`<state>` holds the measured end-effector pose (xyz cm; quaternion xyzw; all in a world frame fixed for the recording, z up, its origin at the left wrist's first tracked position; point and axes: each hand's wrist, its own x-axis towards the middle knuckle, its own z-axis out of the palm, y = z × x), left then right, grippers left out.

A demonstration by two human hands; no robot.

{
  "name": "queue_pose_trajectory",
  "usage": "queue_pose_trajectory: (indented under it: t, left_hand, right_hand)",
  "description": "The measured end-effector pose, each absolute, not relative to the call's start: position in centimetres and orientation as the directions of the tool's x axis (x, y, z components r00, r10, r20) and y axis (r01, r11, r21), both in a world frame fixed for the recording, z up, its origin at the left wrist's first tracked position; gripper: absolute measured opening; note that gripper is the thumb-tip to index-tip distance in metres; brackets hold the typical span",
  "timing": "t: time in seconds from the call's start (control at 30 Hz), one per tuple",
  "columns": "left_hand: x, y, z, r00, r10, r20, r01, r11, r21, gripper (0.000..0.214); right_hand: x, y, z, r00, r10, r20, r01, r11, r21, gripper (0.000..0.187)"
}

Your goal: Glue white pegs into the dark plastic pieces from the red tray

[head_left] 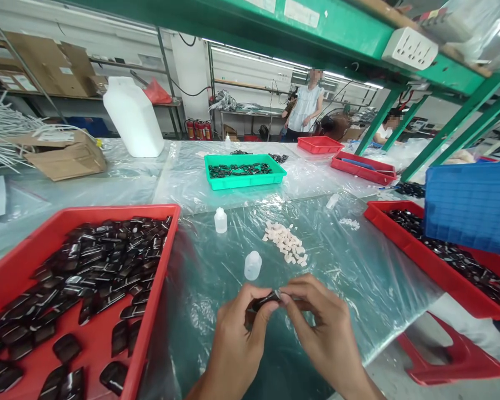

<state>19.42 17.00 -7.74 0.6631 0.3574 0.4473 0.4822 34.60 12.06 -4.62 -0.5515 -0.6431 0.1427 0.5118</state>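
My left hand (pixel 237 339) grips a small glossy black plastic part (pixel 263 303) low in the middle of the view. My right hand (pixel 323 328) meets it from the right, its fingertips pinched at the part's end on something tiny that I cannot make out. Just beyond my hands a small white squeeze bottle (pixel 252 265) lies on the plastic-covered table. A pile of small pale pieces (pixel 286 243) lies a little further off. A second small bottle (pixel 220 220) stands upright to the left of the pile.
A red tray (pixel 37 233) of several black parts sits at my left. Another red tray (pixel 404 239) of parts is at the right under a blue crate (pixel 470 205). Further back: a green tray (pixel 245 179), a white jug (pixel 133 116), a cardboard box (pixel 69 158), two people.
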Motion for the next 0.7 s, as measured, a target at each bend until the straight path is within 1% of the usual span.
queue_pose_trajectory:
  t: [0.2,0.3,0.4,0.5,0.57,0.63,0.7]
  left_hand:
    - [19.2,17.1,-7.8,0.285,0.899,0.333,0.104,-0.375,0.921,0.009]
    - [19.1,17.2,-8.2,0.254,0.894,0.369,0.133,-0.411,0.902,0.008]
    - [19.1,17.2,-8.4,0.218,0.895,0.389,0.157,-0.426,0.891,0.008]
    - [19.1,17.2,-8.3,0.219,0.894,0.39,0.156,-0.427,0.891,0.01]
    - [19.2,17.2,-8.3,0.249,0.885,0.394,0.133,-0.434,0.891,0.009]
    - [19.4,17.3,-8.4,0.3,0.878,0.373,0.108,-0.42,0.901,0.009]
    - [19.9,17.3,-8.8,0.371,0.88,0.298,0.106,-0.358,0.928,0.015]
  right_hand:
    - [34.0,12.2,-5.0,0.141,0.837,0.529,0.527,0.389,-0.756,0.024]
    - [33.6,12.2,-5.1,0.125,0.847,0.517,0.506,0.394,-0.767,0.02]
    - [33.5,12.4,-4.9,0.112,0.875,0.471,0.477,0.369,-0.798,0.012]
    - [34.2,12.7,-4.3,0.082,0.922,0.378,0.384,0.32,-0.866,0.013]
    - [35.2,12.8,-3.8,0.058,0.948,0.313,0.331,0.278,-0.902,0.01]
    - [36.3,12.5,-3.5,0.032,0.965,0.258,0.31,0.236,-0.921,0.003]
    - [37.2,12.0,-3.5,-0.007,0.975,0.223,0.316,0.214,-0.924,0.008]
